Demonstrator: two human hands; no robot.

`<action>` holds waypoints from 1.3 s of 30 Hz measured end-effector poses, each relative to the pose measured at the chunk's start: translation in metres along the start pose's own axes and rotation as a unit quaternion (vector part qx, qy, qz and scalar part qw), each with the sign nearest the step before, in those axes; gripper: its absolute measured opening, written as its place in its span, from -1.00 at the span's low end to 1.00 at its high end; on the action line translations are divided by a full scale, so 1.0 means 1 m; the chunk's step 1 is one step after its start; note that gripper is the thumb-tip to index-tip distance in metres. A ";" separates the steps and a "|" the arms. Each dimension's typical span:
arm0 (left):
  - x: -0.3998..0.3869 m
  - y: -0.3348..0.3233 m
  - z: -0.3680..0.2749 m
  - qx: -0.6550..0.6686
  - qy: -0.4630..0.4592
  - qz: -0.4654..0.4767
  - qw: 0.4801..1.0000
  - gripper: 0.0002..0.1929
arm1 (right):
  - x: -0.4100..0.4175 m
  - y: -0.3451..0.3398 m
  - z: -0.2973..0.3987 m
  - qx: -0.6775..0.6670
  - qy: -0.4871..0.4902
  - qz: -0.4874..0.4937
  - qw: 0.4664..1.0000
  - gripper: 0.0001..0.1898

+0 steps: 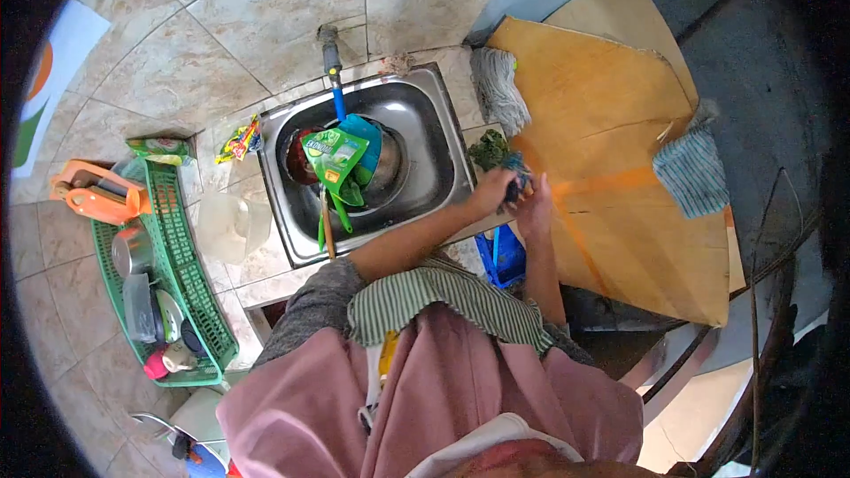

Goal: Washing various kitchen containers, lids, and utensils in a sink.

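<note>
To the right of the sink, my left hand (490,192) and my right hand (533,207) meet at the counter's edge. Between them they hold a small crumpled dark-blue bundle (514,169), partly covered by fingers; its material is unclear. A dark green, ragged clump (489,149) lies on the tiles just beyond my left hand. In the steel sink (435,166) sits a metal pan (395,172) with a green detergent pouch (334,153), a teal plastic piece (364,136) and several utensil handles (330,229).
A blue hose (339,104) hangs from the tap (330,53). Left of the sink are a clear plastic container (232,226), a yellow packet (239,141) and a green dish rack (199,299). Grey mop strings (498,89), a wooden board (617,212) and a striped cloth (690,172) are at right.
</note>
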State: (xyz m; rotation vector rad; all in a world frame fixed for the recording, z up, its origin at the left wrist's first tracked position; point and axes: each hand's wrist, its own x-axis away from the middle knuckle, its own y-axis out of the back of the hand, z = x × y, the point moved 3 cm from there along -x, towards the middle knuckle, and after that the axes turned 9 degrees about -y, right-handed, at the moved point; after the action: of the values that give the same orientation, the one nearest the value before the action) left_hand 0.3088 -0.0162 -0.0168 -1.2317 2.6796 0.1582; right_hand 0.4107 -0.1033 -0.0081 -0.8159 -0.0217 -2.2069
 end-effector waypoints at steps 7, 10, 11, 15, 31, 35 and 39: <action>0.020 -0.038 0.045 -0.195 0.030 0.225 0.954 -0.64 | -0.043 0.058 -0.029 0.231 0.135 -0.094 0.959 -0.79; 0.030 -0.021 0.057 -0.215 0.053 0.308 0.925 -0.61 | -0.038 0.049 -0.028 0.516 0.234 -0.141 0.812 -0.81; 0.033 -0.007 0.044 -0.216 0.056 0.307 0.925 -0.61 | -0.038 0.050 -0.029 0.614 0.240 -0.146 0.738 -0.80; 0.057 0.070 0.027 -0.216 -0.004 0.253 0.943 -0.68 | -0.021 0.005 0.005 0.740 0.246 -0.121 0.614 -0.75; 0.225 0.276 -0.082 -0.169 0.084 -0.428 0.884 -0.83 | 0.029 -0.337 -0.085 0.764 0.235 0.149 0.583 -0.19; 0.232 0.269 -0.065 -0.129 0.102 -0.374 0.913 -0.85 | -0.003 -0.301 -0.139 0.563 0.189 0.185 0.783 -0.25; 0.215 0.268 -0.022 -0.200 0.012 -0.321 0.925 -0.80 | -0.021 -0.282 -0.149 0.379 0.151 0.240 0.881 -0.37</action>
State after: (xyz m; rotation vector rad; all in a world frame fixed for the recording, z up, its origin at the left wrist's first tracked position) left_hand -0.0344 -0.0048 -0.0365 -2.1671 2.1635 0.6087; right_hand 0.1504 0.0701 -0.0732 -0.0174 -0.4522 -1.6153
